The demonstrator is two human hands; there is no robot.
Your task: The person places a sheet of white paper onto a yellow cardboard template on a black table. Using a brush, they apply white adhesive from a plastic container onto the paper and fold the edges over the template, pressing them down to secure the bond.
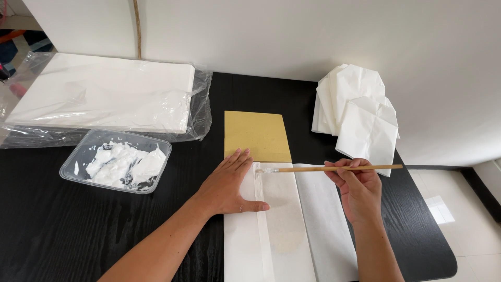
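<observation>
My left hand (229,184) lies flat, fingers spread, on the left part of a folded white paper sheet (284,224) on the black table (78,230). My right hand (357,189) grips a thin wooden brush (334,168) held level, its bristle tip touching the paper's top edge just right of my left fingertips. A tan cardboard piece (257,134) sticks out from under the paper at its far end.
A clear plastic tray (116,160) of white paste sits to the left. Behind it lies a stack of white sheets in clear plastic wrap (104,94). Several folded white paper pieces (357,112) are piled at the back right. The table's edge drops off at the right.
</observation>
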